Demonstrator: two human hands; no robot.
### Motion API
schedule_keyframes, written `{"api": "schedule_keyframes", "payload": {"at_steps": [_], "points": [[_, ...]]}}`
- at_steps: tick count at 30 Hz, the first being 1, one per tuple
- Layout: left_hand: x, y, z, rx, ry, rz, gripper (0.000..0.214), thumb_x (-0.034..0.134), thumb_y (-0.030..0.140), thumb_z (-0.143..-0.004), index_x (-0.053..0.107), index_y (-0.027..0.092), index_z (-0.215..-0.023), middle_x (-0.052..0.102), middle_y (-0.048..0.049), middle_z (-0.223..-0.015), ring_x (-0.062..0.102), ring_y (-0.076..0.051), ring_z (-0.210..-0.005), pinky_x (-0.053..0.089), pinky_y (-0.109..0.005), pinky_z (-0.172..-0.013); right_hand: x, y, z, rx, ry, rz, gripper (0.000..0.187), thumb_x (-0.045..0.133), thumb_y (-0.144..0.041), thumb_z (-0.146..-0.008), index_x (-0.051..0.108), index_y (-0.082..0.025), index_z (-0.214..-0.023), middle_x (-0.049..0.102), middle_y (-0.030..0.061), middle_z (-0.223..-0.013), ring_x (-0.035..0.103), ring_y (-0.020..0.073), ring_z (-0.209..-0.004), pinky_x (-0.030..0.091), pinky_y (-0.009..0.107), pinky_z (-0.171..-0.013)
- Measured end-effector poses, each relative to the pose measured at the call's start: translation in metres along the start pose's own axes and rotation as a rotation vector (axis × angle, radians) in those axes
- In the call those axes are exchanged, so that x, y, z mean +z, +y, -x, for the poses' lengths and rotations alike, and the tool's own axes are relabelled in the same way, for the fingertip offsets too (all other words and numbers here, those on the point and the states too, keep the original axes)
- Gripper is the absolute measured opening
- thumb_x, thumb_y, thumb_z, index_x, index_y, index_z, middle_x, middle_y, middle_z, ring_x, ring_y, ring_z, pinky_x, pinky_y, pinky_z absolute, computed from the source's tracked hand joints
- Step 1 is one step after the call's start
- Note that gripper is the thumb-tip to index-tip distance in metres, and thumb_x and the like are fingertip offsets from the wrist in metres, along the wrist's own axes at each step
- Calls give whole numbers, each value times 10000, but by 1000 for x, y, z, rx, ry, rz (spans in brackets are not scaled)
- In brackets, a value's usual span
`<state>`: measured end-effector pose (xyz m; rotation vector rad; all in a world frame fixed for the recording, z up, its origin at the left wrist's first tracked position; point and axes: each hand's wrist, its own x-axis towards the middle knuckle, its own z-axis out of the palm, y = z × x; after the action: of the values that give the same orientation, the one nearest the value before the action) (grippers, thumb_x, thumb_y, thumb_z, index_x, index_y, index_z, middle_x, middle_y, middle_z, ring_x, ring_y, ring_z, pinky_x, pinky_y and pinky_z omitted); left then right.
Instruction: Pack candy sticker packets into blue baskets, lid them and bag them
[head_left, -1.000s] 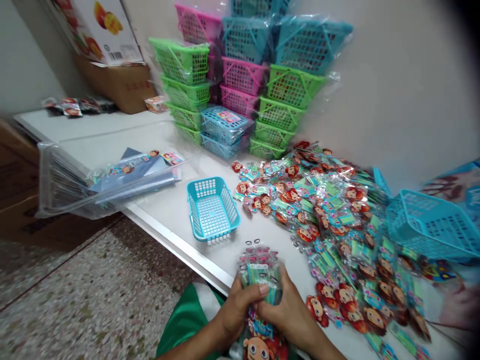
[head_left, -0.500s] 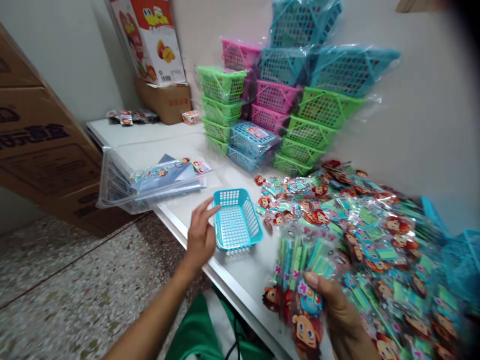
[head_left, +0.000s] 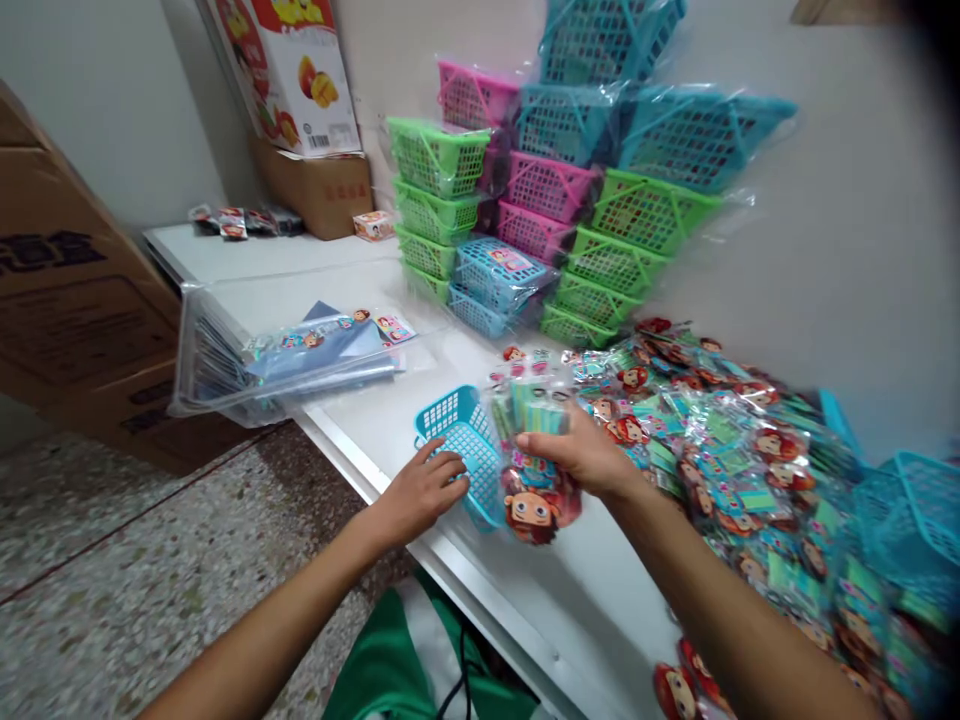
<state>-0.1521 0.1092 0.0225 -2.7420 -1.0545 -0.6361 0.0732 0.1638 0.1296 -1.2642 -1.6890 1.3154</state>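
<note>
A small blue mesh basket [head_left: 459, 428] sits near the front edge of the white table [head_left: 540, 590]. My left hand [head_left: 420, 492] rests on its near rim, fingers curled over the edge. My right hand [head_left: 581, 455] grips a bundle of cellophane toy packets [head_left: 534, 455] printed with a cartoon face, held over the basket's right side. A large heap of the same packets [head_left: 720, 440] covers the table to the right.
Wrapped stacks of green, pink and blue baskets [head_left: 562, 200] stand against the wall. A clear plastic bag of flat sheets [head_left: 285, 355] hangs over the table's left edge. More blue baskets [head_left: 911, 505] lie at the far right. Cardboard boxes [head_left: 75, 300] stand at the left.
Both hands held the bundle a second ago. My left hand let go and reached to the blue basket's rim; my right hand carried the bundle left, over the basket.
</note>
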Motion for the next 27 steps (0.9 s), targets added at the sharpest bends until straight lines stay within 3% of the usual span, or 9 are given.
{"api": "schedule_keyframes", "payload": {"at_steps": [4, 8, 11, 13, 16, 18, 20, 24, 27], "points": [[10, 15, 4, -23, 125, 84, 223, 428, 85, -869, 581, 166, -1009, 624, -76, -932, 541, -175, -930, 438, -396, -872, 21, 8, -23, -45, -18, 568, 722, 702, -383, -608, 376, -141, -1205, 623, 76, -966, 603, 227, -826, 463, 312, -698], [15, 21, 6, -37, 150, 132, 222, 436, 82, -868, 573, 153, -1027, 622, -73, -869, 536, -177, -875, 448, -356, -767, 47, 29, -23, -171, -78, 1098, 738, 673, -359, -629, 345, -141, -1254, 571, 131, -1057, 568, 276, -930, 432, 328, -748], [17, 24, 6, -22, 164, 157, 214, 442, 83, -867, 572, 136, -1029, 628, -77, -852, 535, -171, -844, 442, -348, -754, 62, 48, -19, -182, -138, 1314, 768, 690, -328, -648, 331, -126, -1296, 559, 166, -1050, 552, 302, -942, 423, 362, -774], [18, 26, 5, -22, 167, 166, 203, 446, 88, -868, 576, 132, -1018, 631, -78, -845, 534, -169, -829, 436, -344, -746, 71, 58, -18, -164, -130, 1356, 713, 650, -279, -712, 322, -107, -1322, 552, 202, -1057, 543, 320, -952, 418, 399, -786], [21, 29, 1, -25, 171, 185, 197, 437, 91, -875, 580, 132, -1004, 632, -72, -824, 529, -161, -798, 428, -328, -720, 82, 69, -20, -140, -57, 1395, 534, 423, -140, -855, 293, -85, -1370, 529, 258, -1115, 536, 327, -980, 413, 449, -786], [23, 29, -2, -29, 181, 201, 199, 430, 93, -881, 581, 132, -1005, 636, -70, -827, 525, -157, -791, 425, -322, -718, 86, 73, -22, -121, -14, 1408, 511, 301, -69, -876, 290, -79, -1387, 491, 289, -1200, 531, 328, -1014, 412, 471, -793], [25, 27, -5, -27, 189, 222, 202, 432, 96, -883, 581, 135, -1013, 642, -71, -846, 524, -160, -806, 423, -326, -732, 83, 75, -24, -118, -47, 1392, 554, 322, -57, -865, 254, -86, -1414, 395, 298, -1332, 497, 342, -1096, 398, 499, -839], [29, 20, -9, 2, 184, 251, 219, 445, 104, -884, 570, 140, -1059, 648, -74, -857, 526, -168, -822, 422, -335, -733, 52, 67, -28, -156, -424, 1178, 934, 600, -161, -709, 53, -86, -1463, 130, 246, -1498, 289, 378, -1307, 314, 511, -998], [30, 18, -9, 3, 203, 271, 249, 444, 109, -887, 544, 132, -1114, 648, -82, -870, 529, -173, -839, 425, -340, -732, 26, 62, -29, -219, -633, 950, 977, 612, -277, -698, 40, -67, -1461, 145, 212, -1506, 183, 305, -1375, 260, 436, -1075]]}}
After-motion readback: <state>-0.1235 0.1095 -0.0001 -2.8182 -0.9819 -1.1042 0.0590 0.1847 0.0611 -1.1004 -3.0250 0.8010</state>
